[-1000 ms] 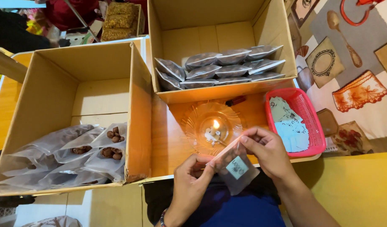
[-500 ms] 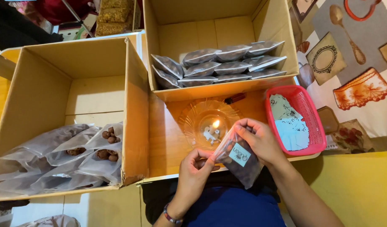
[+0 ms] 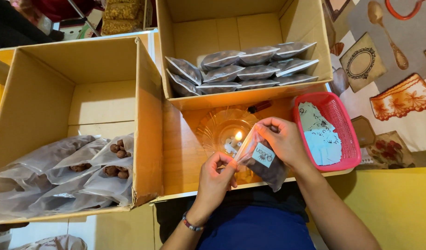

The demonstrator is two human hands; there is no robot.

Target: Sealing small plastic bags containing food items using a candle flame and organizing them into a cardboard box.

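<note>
Both hands hold one clear plastic bag point(image 3: 268, 169) of dark brown round pieces with a small pale label on it. My left hand point(image 3: 216, 173) pinches the bag's open edge at its lower left. My right hand point(image 3: 283, 139) grips the upper right of the bag. The bag's edge is held just beside the flame of a small lit candle point(image 3: 236, 139), which stands in a clear glass dish point(image 3: 212, 132) on the orange table.
A large cardboard box point(image 3: 148, 125) at left holds several open bags of brown balls. A second box point(image 3: 250, 97) behind the dish holds several sealed bags in a stack. A red plastic basket point(image 3: 340, 111) with paper labels sits at right. A dark lighter point(image 3: 259, 107) lies by the dish.
Both hands have moved the bag up from near my lap toward the candle flame. My right hand rose to the dish's edge, and the view tilted slightly.
</note>
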